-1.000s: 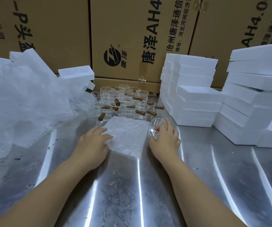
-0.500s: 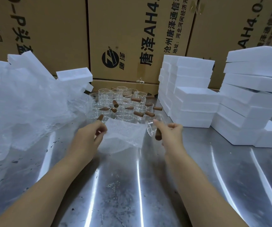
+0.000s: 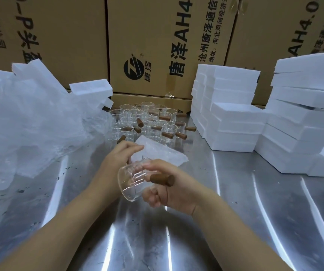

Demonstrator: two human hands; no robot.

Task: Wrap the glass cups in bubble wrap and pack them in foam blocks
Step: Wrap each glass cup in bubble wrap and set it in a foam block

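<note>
My right hand [image 3: 174, 188] grips a clear glass cup [image 3: 130, 181] with a brown wooden handle, held on its side above the steel table, mouth pointing left. Just behind it, my left hand [image 3: 118, 156] pinches the near edge of a square bubble wrap sheet [image 3: 164, 154] and lifts it off the table. Several more glass cups with wooden handles [image 3: 147, 122] stand grouped at the back middle. Stacks of white foam blocks [image 3: 229, 118] rise at the right.
A big heap of bubble wrap [image 3: 24, 126] with foam pieces on top fills the left side. More foam blocks [image 3: 303, 122] are stacked at the far right. Cardboard boxes [image 3: 157, 40] form a wall behind. The steel table [image 3: 157, 241] is bare near me.
My right hand lifted the cup from beside the sheet, drew it toward me and turned it on its side. My left hand went from pressing the sheet flat to pinching and raising its edge.
</note>
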